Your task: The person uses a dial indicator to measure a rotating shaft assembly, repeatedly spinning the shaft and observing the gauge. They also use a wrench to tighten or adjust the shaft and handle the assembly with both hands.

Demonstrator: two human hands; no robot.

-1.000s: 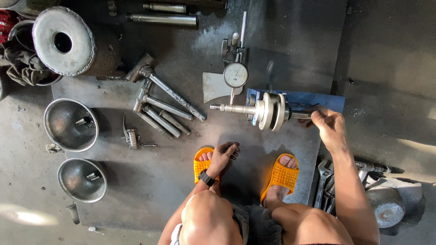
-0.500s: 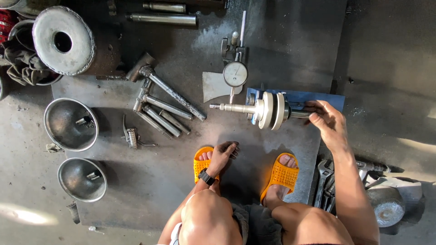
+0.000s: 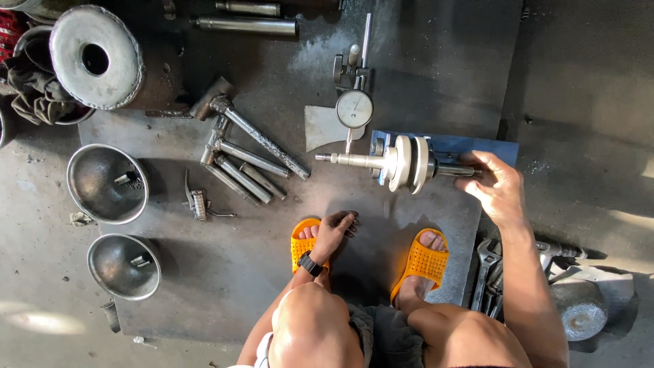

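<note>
Over dark steel floor plate [image 3: 204,286], right hand [image 3: 501,191] pinches the near end of the two-disc steel crankshaft [image 3: 402,162], whose axis runs leftward away from it; left hand [image 3: 334,232] lies slack, farther off

Under me is a dark steel plate [image 3: 225,286] laid on the concrete floor [image 3: 41,327]; my orange sandals [image 3: 422,262] stand on its near edge; ahead of them a blue stand [image 3: 477,146] carries a crankshaft [image 3: 402,163], with a dial gauge [image 3: 354,109] just behind it; to my left lie several hammers [image 3: 245,160] and a small wire brush [image 3: 199,203]; two metal bowls [image 3: 107,184] overlap the plate's left edge; wrenches [image 3: 487,272] lie off its right side.
</note>
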